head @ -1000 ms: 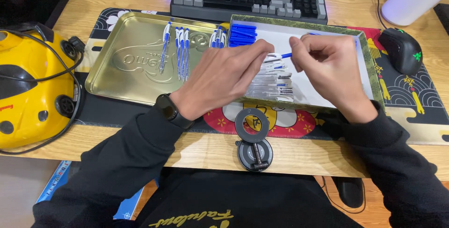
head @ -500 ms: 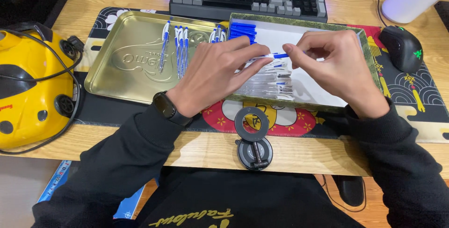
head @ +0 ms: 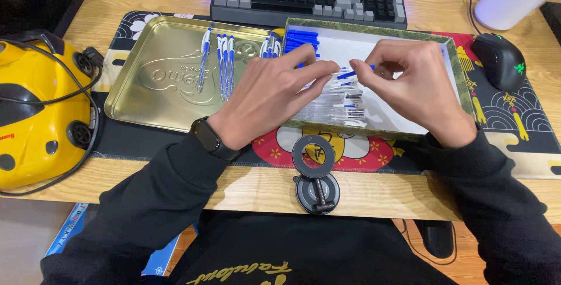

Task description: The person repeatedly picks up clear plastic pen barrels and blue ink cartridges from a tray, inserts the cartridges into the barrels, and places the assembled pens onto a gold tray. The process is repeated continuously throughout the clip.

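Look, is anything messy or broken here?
Nothing looks broken or spilled. Finished pens lie in rows in the gold tray; parts sit heaped in the box under both hands.

Your left hand (head: pixel 266 95) and right hand (head: pixel 418 86) are bare: no gloves, no rings visible. Both arms are covered to the wrist by long black sleeves (head: pixel 146 215) of soft, matte fabric, loosely creased at the forearm, with plain cuffs. On your left wrist sits a black smartwatch (head: pixel 209 137) with a dark rectangular face and black strap. Your black top carries gold cursive lettering (head: pixel 245 273) across the chest, partly cut off at the frame's lower edge.
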